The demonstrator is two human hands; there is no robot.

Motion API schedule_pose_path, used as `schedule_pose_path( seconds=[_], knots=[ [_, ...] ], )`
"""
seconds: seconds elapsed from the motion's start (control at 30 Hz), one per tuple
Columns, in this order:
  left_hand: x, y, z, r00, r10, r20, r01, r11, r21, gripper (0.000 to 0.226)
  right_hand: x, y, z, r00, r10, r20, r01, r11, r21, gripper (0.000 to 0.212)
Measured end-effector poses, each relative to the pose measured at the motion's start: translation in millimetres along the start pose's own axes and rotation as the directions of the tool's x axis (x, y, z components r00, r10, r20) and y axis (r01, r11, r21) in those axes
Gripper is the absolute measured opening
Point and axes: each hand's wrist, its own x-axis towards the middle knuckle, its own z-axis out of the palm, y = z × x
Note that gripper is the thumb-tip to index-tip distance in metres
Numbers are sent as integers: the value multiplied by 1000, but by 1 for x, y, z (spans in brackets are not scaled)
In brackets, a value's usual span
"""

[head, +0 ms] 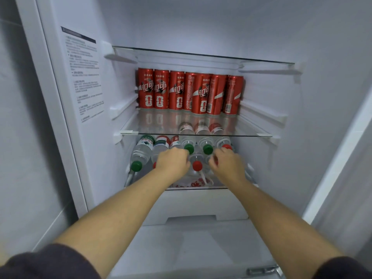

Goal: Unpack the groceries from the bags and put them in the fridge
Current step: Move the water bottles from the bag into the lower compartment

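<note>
Inside the open fridge, several red cola cans stand in a row at the back of the middle glass shelf. On the shelf below, several clear water bottles with green and red caps lie stacked on their sides, caps toward me. My left hand reaches in with curled fingers on a bottle left of the red-capped bottle. My right hand is curled on a bottle to its right. A white bag with red print lies under the bottles at the shelf's front.
An upper glass shelf holds nothing in view. A white drawer front sits under the bottle shelf. A printed label covers the fridge's left wall. A metal hinge shows at the bottom right.
</note>
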Motion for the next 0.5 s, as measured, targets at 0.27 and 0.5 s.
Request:
schedule_pose_path(
  seconds=[0.27, 0.5],
  knots=[
    [34, 35, 7, 979, 107, 175, -103, 994, -34, 38, 16, 28, -3, 969, -61, 239, 79, 995, -68, 30],
    [40, 50, 17, 991, -7, 133, 1, 999, 40, 23, 20, 21, -5, 961, -28, 275, 67, 989, -134, 34]
  ],
)
